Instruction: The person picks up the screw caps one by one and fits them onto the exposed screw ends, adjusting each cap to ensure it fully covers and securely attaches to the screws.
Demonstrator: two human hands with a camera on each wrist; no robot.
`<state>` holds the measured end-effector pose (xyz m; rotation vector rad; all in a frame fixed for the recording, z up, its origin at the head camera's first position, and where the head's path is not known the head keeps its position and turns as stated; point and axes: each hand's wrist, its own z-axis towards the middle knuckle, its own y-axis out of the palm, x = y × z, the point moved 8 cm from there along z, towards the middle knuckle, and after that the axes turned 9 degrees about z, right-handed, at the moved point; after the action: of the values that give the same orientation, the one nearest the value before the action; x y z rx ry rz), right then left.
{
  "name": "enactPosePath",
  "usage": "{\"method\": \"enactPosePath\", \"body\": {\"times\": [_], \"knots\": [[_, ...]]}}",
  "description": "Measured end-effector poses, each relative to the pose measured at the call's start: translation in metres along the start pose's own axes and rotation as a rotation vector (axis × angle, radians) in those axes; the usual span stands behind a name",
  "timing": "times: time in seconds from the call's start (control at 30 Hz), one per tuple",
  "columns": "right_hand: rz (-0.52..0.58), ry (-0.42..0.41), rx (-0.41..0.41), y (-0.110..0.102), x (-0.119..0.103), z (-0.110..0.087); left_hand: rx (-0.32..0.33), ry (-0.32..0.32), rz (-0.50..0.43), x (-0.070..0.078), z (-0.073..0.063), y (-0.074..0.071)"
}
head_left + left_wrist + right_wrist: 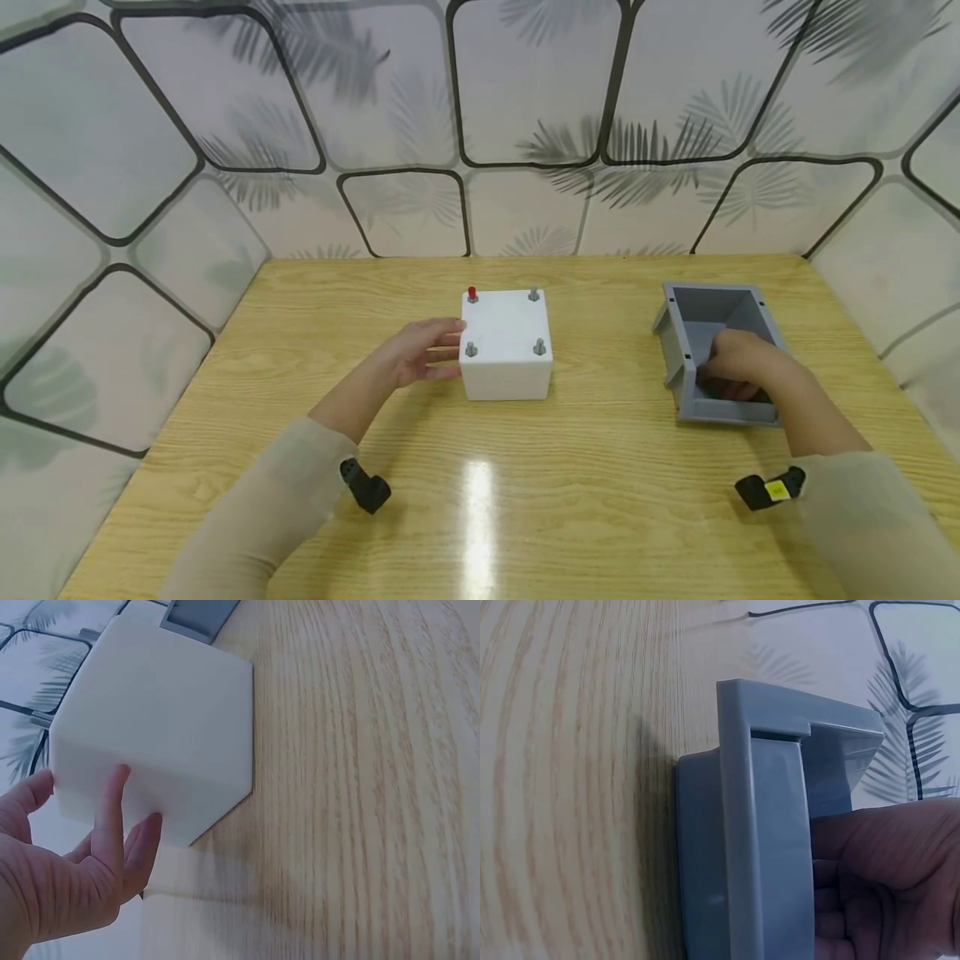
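A white box (506,343) stands on the table, with metal bolts (540,346) upright at its top corners and a red cap (472,292) on the back left one. My left hand (426,354) rests on its left side with fingers spread. In the left wrist view the fingertips (120,771) touch the white side. My right hand (738,365) reaches down inside a grey bin (678,350), fingers bent toward its floor. The bin's wall hides those fingertips in the right wrist view, and I cannot tell whether they hold anything.
The wooden table (600,500) runs back to a patterned curtain (525,208), which also rises at both sides. The grey bin stands near the table's right side, apart from the white box. Both sleeves carry a small black wrist camera (366,486).
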<state>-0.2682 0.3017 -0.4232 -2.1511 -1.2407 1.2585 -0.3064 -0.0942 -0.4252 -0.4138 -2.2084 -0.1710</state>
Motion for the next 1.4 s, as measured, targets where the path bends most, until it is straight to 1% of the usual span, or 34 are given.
{"method": "enactPosePath", "body": {"times": [0.17, 0.3, 0.53, 0.77, 0.93, 1.1, 1.4], "knots": [[0.003, -0.017, 0.018, -0.001, -0.001, -0.001, -0.004, -0.017, 0.014, 0.002, -0.001, 0.000], [0.017, -0.029, 0.024, -0.003, -0.002, -0.002, -0.015, -0.004, 0.031, 0.002, 0.000, 0.001], [0.033, -0.041, 0.033, -0.008, -0.003, -0.002, -0.014, 0.002, 0.033, -0.001, 0.003, 0.000], [0.071, -0.076, 0.048, -0.011, -0.005, -0.003, -0.013, 0.002, 0.027, -0.004, 0.004, -0.001], [0.114, -0.070, 0.073, -0.011, -0.004, -0.007, -0.006, 0.008, 0.023, -0.004, 0.005, -0.001], [0.147, -0.069, 0.074, -0.011, -0.002, -0.013, -0.006, 0.012, 0.011, -0.005, 0.006, 0.001], [0.203, -0.088, 0.141, -0.017, -0.005, -0.023, -0.013, 0.039, 0.015, -0.004, 0.005, 0.002]]}}
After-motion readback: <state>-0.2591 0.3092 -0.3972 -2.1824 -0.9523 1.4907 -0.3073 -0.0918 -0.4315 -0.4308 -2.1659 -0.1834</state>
